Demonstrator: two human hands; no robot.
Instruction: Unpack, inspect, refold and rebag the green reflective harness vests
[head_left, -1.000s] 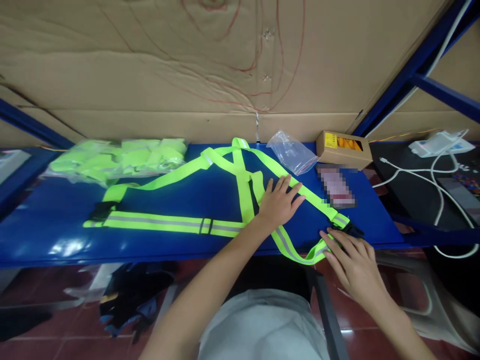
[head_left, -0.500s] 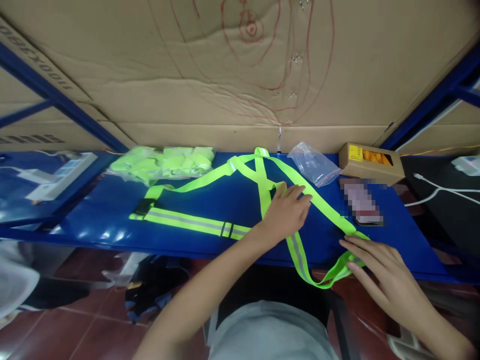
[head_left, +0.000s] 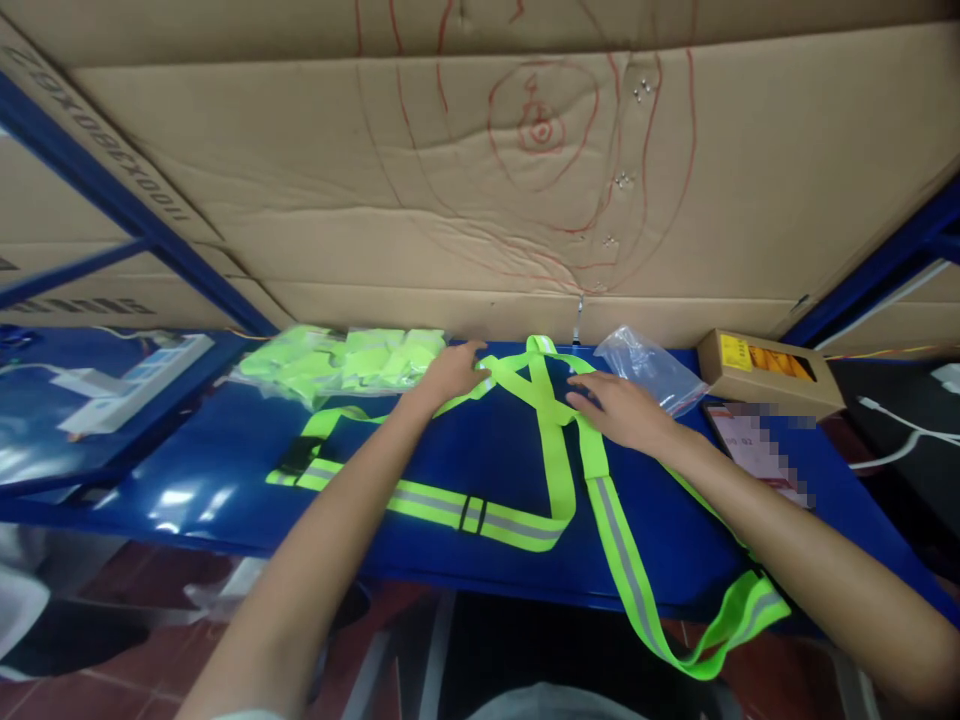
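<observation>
The fluorescent harness (head_left: 555, 450) lies lengthwise left-to-right across the table (head_left: 210, 430), its crossed straps (head_left: 541, 393) between the left hand (head_left: 450, 374) (how open, or gripping what, I cannot tell) and the nearer right hand (head_left: 619, 408), loosely open, visibly holding nothing.

A blue table (head_left: 187, 455) bears a green harness (head_left: 555, 470); bagged straps (head_left: 307, 362); clear bag (head_left: 646, 368); phone (head_left: 750, 452); cardboard box (head_left: 772, 388)

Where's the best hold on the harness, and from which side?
The harness is probably best pinched at its right loop, from the near side: flat and drooping past the edge of the table, it looks reachable on both faces.
</observation>
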